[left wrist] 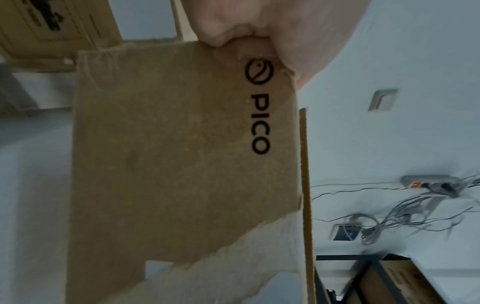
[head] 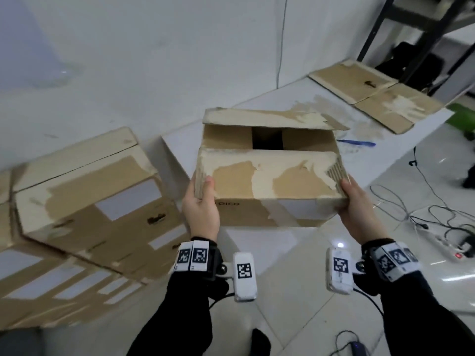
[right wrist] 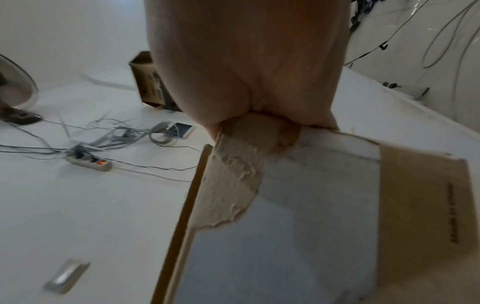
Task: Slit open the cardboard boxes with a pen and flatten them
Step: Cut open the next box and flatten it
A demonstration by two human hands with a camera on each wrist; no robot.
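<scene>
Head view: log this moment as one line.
left hand: grips box | right hand: grips box | box top: partly open | pen: on white surface

We see a white tabletop (head: 290, 98) running along the wall, bearing a blue pen (head: 357, 143) near its front edge and flattened cardboard (head: 375, 96) at its far end. Beside its near end stand stacked cardboard boxes (head: 84, 209); whatever bears them is hidden. On the pale tiled floor (head: 295, 253) we find a white power strip (head: 452, 249) with a lit red switch amid tangled cables (head: 431, 214), near a black metal shelf frame (head: 424, 34).
</scene>
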